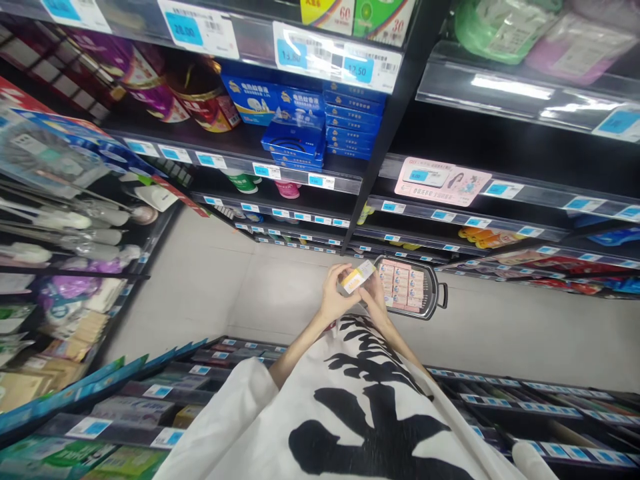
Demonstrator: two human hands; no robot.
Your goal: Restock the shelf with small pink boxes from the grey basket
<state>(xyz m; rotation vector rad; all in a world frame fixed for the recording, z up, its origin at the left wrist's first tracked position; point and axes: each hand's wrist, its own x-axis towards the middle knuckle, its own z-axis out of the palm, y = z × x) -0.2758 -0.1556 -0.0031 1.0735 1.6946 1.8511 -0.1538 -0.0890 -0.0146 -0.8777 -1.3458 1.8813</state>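
A small white box with yellow and orange print (358,277) is held in front of my body, tilted. My left hand (336,291) grips it from the left with the fingers closed round its edge. From the right, my right hand (376,292) holds its other side, thumb near the lower edge. Just right of my hands, a black shopping basket (429,288) stands on the floor. Rows of small pink and white boxes (401,281) lie inside it. What the box contains cannot be seen.
Tall shelves with blue mosquito-liquid boxes (293,107) and price tags (185,30) rise ahead. Hanging goods (75,227) line the left end. More shelves (160,400) stand close behind me on both sides. The grey tiled floor (200,280) runs between them.
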